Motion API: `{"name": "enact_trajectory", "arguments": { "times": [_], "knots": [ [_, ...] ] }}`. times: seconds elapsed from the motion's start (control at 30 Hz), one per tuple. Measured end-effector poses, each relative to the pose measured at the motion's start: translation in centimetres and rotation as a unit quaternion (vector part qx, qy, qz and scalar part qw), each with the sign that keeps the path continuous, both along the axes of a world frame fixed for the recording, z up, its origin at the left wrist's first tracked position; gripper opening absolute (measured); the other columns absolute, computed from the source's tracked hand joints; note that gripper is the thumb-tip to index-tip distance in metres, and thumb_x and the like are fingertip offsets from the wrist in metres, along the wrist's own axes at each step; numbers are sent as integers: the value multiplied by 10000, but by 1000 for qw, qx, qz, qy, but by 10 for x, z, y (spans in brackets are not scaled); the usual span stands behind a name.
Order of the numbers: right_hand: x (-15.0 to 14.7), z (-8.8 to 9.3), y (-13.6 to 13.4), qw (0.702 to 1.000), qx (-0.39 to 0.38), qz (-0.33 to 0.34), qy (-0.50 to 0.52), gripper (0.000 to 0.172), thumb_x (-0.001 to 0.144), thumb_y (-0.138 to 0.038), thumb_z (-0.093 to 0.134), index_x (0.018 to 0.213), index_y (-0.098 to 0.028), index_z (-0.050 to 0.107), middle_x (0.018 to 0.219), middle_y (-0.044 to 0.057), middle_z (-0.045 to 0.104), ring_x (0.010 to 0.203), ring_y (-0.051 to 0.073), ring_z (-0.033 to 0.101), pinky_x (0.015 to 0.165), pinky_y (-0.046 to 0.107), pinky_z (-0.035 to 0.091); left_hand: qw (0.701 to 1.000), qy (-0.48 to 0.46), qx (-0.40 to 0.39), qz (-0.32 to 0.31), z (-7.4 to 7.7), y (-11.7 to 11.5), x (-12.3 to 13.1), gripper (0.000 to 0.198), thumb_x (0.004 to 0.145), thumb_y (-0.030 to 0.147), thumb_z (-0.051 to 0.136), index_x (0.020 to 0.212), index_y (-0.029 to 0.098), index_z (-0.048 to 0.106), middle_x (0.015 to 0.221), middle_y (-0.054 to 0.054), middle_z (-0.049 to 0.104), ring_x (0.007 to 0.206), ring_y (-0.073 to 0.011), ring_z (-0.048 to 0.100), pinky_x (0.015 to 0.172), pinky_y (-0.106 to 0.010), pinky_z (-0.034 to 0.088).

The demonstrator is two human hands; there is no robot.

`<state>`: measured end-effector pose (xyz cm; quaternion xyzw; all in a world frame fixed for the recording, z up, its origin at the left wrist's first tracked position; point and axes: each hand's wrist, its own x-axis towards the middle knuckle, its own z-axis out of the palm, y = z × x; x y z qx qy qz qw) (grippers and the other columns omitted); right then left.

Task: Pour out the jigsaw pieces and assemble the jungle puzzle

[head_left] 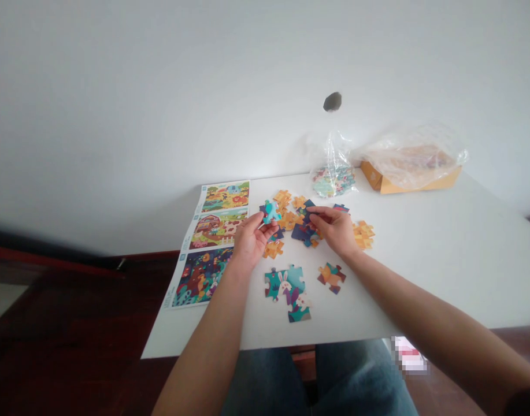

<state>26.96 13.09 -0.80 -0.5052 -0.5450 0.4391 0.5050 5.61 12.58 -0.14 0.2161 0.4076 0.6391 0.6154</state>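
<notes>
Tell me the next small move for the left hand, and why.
Probably lower the small teal-and-blue puzzle piece in the left hand toward the joined, teal-and-purple rabbit section: both show teal, and that section's outer edges have open tabs and notches.

This looks like a home room: dark reddish wooden floor [86,341] at left, plain white wall [160,86], children's jigsaw pieces [285,282] on a white bench [421,254].
</notes>
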Motion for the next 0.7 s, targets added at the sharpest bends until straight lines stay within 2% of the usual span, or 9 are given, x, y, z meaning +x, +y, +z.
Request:
{"name": "enact_trajectory", "arguments": {
  "times": [0.13,0.3,0.4,0.53,0.63,0.7],
  "knots": [
    [2,-1,1,999,-27,12,41,377,804,-414,682,1089,-182,767,747,34,760,641,168,695,659,306,589,1000,-6,-4,-8,1,-1,0,170,718,246,786,794,135,681,786,-41,717,667,-143,680,658,-276,591],
    [4,4,0,999,-18,6,29,388,805,-407,667,1097,-174,774,742,35,758,603,149,659,593,272,544,1000,-7,6,-10,3,-1,-2,175,731,266,774,806,140,678,784,-41,715,663,-146,678,647,-280,579],
    [5,8,-1,1000,-14,-8,12,376,804,-394,665,1084,-171,781,687,20,730,551,133,604,527,250,479,1000,5,18,4,4,0,-8,215,686,257,816,799,140,675,758,-29,705,633,-135,668,587,-247,552],
    [5,7,-2,1000,10,-16,-20,340,818,-368,654,1065,-178,787,727,19,725,581,125,586,551,246,458,998,39,30,30,3,3,-18,309,609,244,878,817,136,675,718,-1,675,575,-100,633,515,-196,494],
    [5,4,-4,998,33,-16,-56,336,833,-358,641,1085,-180,775,724,16,711,582,127,573,547,250,445,996,80,44,13,-1,0,-10,325,616,273,872,820,142,656,695,6,658,561,-100,627,499,-196,481],
    [3,3,-7,996,45,-10,-72,330,846,-353,631,1100,-187,762,719,13,699,572,129,565,540,254,446,991,121,55,-10,-3,-5,5,313,645,290,844,829,150,632,707,3,660,567,-117,638,487,-209,485]
  ]
}}
